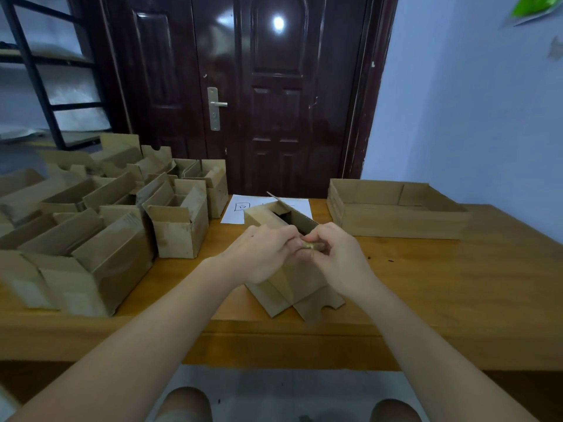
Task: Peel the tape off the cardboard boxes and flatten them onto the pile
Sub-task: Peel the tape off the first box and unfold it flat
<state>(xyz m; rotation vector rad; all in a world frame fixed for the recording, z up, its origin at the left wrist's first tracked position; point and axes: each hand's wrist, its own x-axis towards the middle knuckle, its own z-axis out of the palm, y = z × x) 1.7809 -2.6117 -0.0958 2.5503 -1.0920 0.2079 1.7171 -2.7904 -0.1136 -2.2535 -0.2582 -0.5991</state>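
A small cardboard box (292, 281) lies on its side in the middle of the wooden table (441, 287), its flaps open toward me and away from me. Above it, my left hand (262, 254) and my right hand (338, 254) meet. Both pinch a small crumpled brownish wad of tape (313, 246) between their fingertips. The hands hide the top of the box.
Several open cardboard boxes (100, 226) crowd the left of the table. A wide shallow cardboard tray (393, 222) stands at the back right. A white sheet of paper (240, 208) lies behind the box. A dark door is beyond the table.
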